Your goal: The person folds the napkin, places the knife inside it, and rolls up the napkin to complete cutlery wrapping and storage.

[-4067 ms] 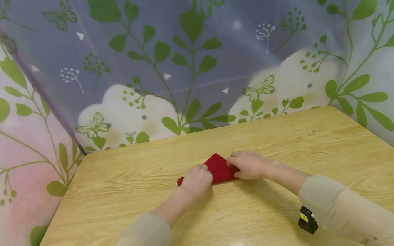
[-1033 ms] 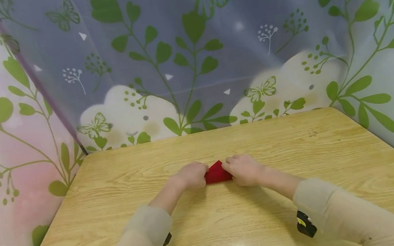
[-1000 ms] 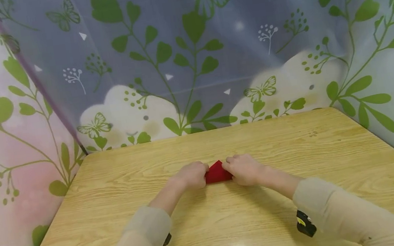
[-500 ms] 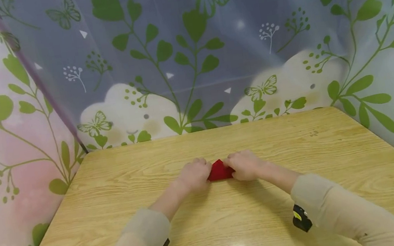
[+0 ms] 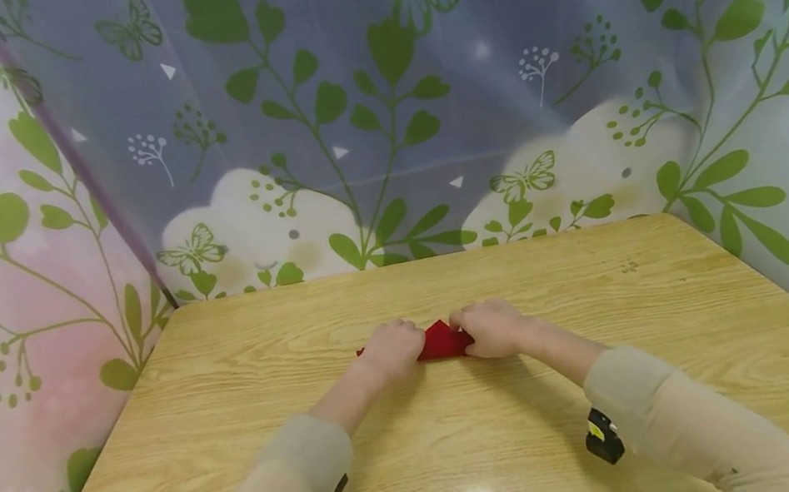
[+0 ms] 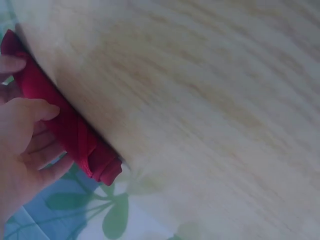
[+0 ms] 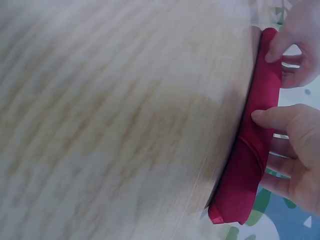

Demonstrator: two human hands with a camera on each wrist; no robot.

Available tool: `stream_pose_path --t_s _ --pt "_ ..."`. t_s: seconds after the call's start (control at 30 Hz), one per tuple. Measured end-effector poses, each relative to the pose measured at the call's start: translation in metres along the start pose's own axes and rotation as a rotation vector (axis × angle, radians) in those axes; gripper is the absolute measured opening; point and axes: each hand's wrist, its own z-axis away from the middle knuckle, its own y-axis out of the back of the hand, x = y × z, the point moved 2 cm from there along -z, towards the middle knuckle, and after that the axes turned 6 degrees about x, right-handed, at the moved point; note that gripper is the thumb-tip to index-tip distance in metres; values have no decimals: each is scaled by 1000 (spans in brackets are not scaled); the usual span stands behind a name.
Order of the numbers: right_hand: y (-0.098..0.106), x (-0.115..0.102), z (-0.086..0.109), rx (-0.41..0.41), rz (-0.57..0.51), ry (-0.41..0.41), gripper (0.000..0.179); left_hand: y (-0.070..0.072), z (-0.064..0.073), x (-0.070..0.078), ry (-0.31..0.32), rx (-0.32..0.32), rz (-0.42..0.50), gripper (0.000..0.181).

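Note:
A red cloth (image 5: 442, 342) lies across the middle of the wooden table, its near side rolled into a thick strip and a small pointed flap rising at the back. Thumb in front and fingers behind, my left hand (image 5: 392, 350) grips the roll left of the point. My right hand (image 5: 493, 328) pinches it on the other side in the same way. In the left wrist view the rolled cloth (image 6: 75, 135) shows a layered end beyond my left hand (image 6: 22, 140). The right wrist view has the other end of the cloth (image 7: 237, 185) sticking out past my right hand (image 7: 300, 145).
The wooden table (image 5: 458, 430) stretches out around the cloth. Behind it hangs a printed curtain (image 5: 413, 109) with leaves and butterflies, and more printed fabric flanks both sides. A black wrist camera (image 5: 603, 435) sits under the right sleeve.
The pointed flap is smaller than four seconds ago, as the near side has been rolled toward it. My left hand has shifted slightly right along the roll, and the cloth's left end shows again.

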Motion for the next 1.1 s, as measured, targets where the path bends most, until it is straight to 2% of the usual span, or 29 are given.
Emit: stream_pose_path --t_s 0.13,0.27,0.43,0.53,0.77,0.93,1.1 --pt "-2 -2 4 31 85 47 34 -2 -3 -5 22 -42 49 13" --pt "-3 -5 6 67 171 82 33 -2 -5 -8 46 -80 68 11" --pt "-6 -5 6 71 220 79 24 0 -5 -6 63 -110 36 16" --pt "-7 -4 6 67 228 69 19 -2 -2 -3 57 -91 -17 22" --pt "-9 -3 2 78 203 48 18 -7 -1 3 6 12 -104 23" --pt "-8 0 -1 30 145 37 17 -7 -5 4 -27 10 -150 20" --pt "-1 4 -2 -56 38 24 19 -3 -8 -2 -2 -38 -27 9"
